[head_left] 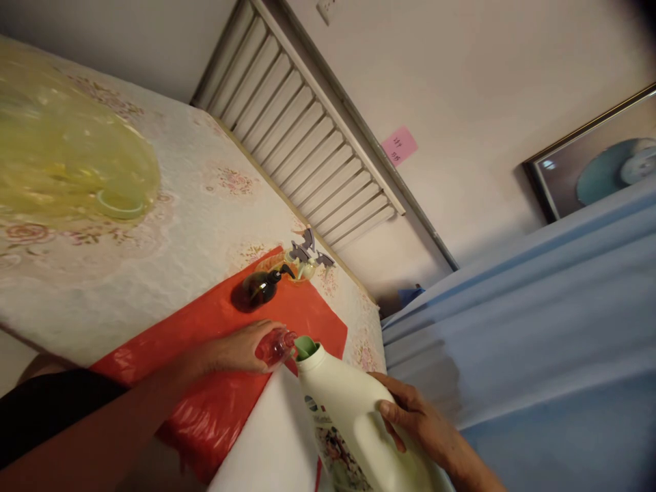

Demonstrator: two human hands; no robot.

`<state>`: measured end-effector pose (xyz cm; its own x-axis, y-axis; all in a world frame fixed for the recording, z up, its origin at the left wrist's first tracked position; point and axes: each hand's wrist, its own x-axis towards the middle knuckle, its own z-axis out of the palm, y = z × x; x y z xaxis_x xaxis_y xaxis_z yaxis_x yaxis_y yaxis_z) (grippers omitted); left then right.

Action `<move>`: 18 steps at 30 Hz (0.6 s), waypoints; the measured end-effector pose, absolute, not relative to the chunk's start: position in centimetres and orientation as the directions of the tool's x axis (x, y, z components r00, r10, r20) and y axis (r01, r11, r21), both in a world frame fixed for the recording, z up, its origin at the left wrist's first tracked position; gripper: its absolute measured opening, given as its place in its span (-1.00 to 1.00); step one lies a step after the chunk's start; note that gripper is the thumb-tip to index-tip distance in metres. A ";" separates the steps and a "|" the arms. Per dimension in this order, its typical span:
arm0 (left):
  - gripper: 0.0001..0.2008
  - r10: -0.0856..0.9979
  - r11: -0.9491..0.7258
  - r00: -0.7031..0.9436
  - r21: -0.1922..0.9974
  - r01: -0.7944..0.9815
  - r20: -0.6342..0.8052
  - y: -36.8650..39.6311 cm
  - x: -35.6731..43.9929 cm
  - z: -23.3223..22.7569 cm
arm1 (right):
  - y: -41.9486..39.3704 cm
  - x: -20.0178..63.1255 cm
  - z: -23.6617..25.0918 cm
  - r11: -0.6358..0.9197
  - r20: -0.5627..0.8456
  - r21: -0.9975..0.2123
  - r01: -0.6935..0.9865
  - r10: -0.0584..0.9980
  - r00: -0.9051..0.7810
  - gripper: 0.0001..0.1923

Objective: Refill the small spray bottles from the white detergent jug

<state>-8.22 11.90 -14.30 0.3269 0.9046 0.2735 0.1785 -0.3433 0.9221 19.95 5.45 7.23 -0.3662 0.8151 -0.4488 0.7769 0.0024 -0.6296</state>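
My left hand is wrapped round a small clear bottle, through which the red sheet shows. The bottle's narrow neck points right, close to the green spout of a large cream-coloured jug. That jug is tilted, with a flower-printed label on its side. My right hand grips the jug by its moulded handle. Whether liquid is flowing between spout and neck I cannot tell. A dark pump bottle with a black pump head rests on the red plastic sheet beyond my left hand.
Several grey trigger spray heads sit behind the pump bottle. A yellow plastic bag lies at the left on the flowered tablecloth. Behind the table are a white radiator and a wall; a blue curtain-like cloth covers the right.
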 end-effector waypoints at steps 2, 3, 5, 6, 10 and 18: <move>-0.43 0.906 -0.345 0.321 0.921 0.178 0.277 11.9 -8.2 -14.2 | 5.4 20.0 7.1 0.005 -0.446 -0.635 0.772 0.814 -0.373 -0.56; -0.43 0.907 -0.344 0.318 0.922 0.178 0.277 11.9 -8.3 -14.1 | 5.4 20.1 7.1 0.008 -0.446 -0.639 0.769 0.811 -0.378 -0.56; -0.43 0.910 -0.337 0.316 0.924 0.180 0.270 11.9 -8.3 -14.2 | 5.4 20.2 7.0 0.011 -0.447 -0.645 0.764 0.806 -0.388 -0.55; -0.42 0.911 -0.334 0.317 0.925 0.183 0.266 11.9 -8.3 -14.2 | 5.5 20.2 7.0 0.011 -0.448 -0.647 0.763 0.804 -0.392 -0.55; -0.36 0.905 -0.333 0.339 0.925 0.183 0.258 12.1 -8.3 -14.7 | 5.6 20.2 7.1 0.011 -0.452 -0.644 0.765 0.801 -0.392 -0.56; -0.40 0.902 -0.331 0.346 0.928 0.171 0.258 11.9 -8.4 -14.5 | 5.7 20.1 7.2 0.017 -0.452 -0.623 0.782 0.808 -0.378 -0.53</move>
